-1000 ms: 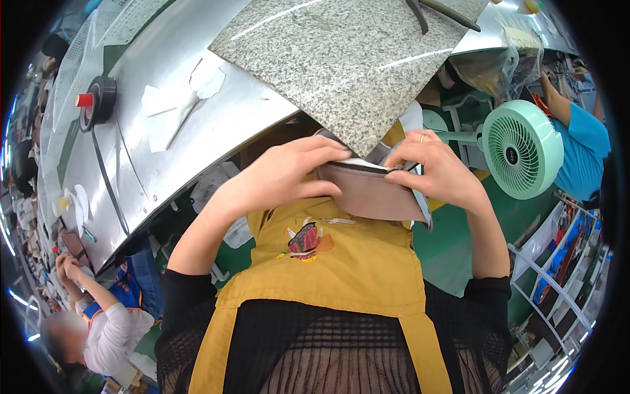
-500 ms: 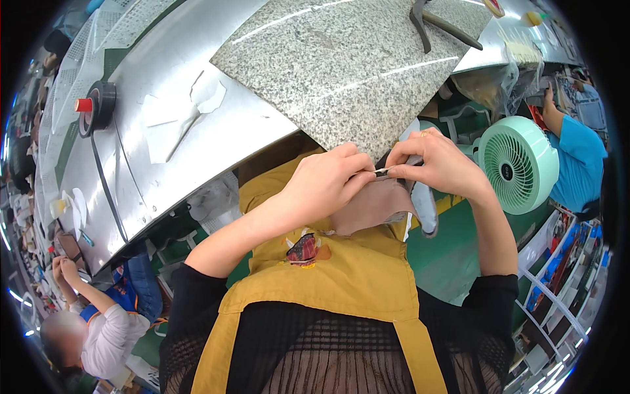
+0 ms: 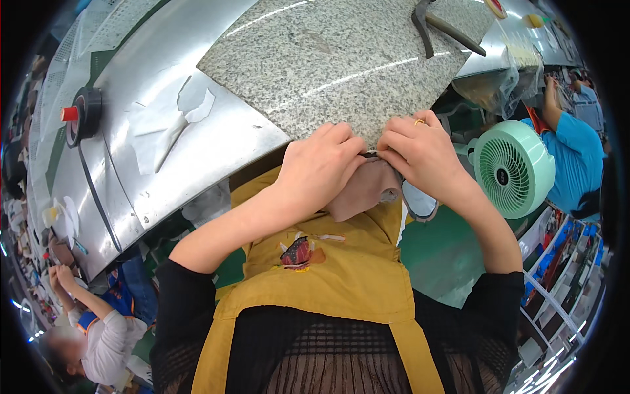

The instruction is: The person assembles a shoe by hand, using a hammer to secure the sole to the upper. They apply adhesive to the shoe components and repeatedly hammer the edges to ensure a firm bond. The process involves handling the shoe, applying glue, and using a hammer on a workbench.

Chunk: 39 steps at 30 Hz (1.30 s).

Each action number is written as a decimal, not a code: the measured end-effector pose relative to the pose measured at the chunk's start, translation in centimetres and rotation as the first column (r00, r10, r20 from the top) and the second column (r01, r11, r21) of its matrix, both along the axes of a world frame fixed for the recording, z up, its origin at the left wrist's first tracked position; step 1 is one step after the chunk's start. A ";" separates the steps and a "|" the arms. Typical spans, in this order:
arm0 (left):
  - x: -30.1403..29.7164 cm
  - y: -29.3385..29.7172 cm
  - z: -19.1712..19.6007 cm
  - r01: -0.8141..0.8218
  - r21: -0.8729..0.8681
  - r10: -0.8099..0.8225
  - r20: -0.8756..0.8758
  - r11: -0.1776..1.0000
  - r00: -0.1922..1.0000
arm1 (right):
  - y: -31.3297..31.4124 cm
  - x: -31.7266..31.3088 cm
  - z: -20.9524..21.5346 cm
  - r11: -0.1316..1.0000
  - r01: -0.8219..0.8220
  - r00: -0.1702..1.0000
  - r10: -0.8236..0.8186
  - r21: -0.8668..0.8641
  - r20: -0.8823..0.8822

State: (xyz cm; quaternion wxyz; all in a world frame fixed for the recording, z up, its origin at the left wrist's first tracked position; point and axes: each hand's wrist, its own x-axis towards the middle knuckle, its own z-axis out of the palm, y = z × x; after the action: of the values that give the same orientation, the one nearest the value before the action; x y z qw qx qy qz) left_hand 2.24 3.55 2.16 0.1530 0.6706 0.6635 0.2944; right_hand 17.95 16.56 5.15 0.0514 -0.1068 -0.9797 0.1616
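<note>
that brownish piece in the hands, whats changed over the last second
A second ago both hands held the brownish piece flat and spread open in front of the apron. Now the left hand and right hand have closed in together, pinching the top edge of the brownish piece at the rim of the granite slab, so it hangs folded below. The slab, the green fan and the tape roll are unchanged.

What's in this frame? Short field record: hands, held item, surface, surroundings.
left hand: fingers pinch the top edge of the taupe leather piece
right hand: pinches the same edge, gold ring on one finger
leather piece: held at the near edge of the speckled grey granite slab, above the mustard apron
slab: lies on a metal bench; dark metal tool at its far end
surroundings: mint green fan right; black tape roll left
</note>
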 end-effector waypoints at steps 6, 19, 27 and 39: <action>0.1 1.3 -0.4 0.088 0.049 -0.083 -0.086 0.995 0.993 | -0.2 0.6 -1.0 0.992 -0.045 0.990 0.059 0.115 -0.127; -1.0 1.4 -1.6 0.268 0.257 -0.247 -0.113 0.928 0.962 | 4.1 2.0 1.1 0.923 0.223 0.950 -0.278 -0.314 -0.142; -1.3 1.7 -1.8 0.317 0.276 -0.302 -0.098 0.907 0.948 | 20.2 1.2 -1.8 0.881 0.297 0.954 -0.258 0.368 -0.152; -2.3 1.9 -0.8 0.531 0.190 -0.463 -0.309 0.826 0.831 | 8.5 -0.8 4.2 0.647 0.450 0.865 -0.487 -0.615 0.120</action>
State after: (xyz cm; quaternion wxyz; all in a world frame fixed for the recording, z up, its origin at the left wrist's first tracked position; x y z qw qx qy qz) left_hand -0.05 5.40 1.34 0.0481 0.8669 0.4322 0.2439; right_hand 17.12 25.03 9.39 0.0804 -0.3625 -0.8061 0.4608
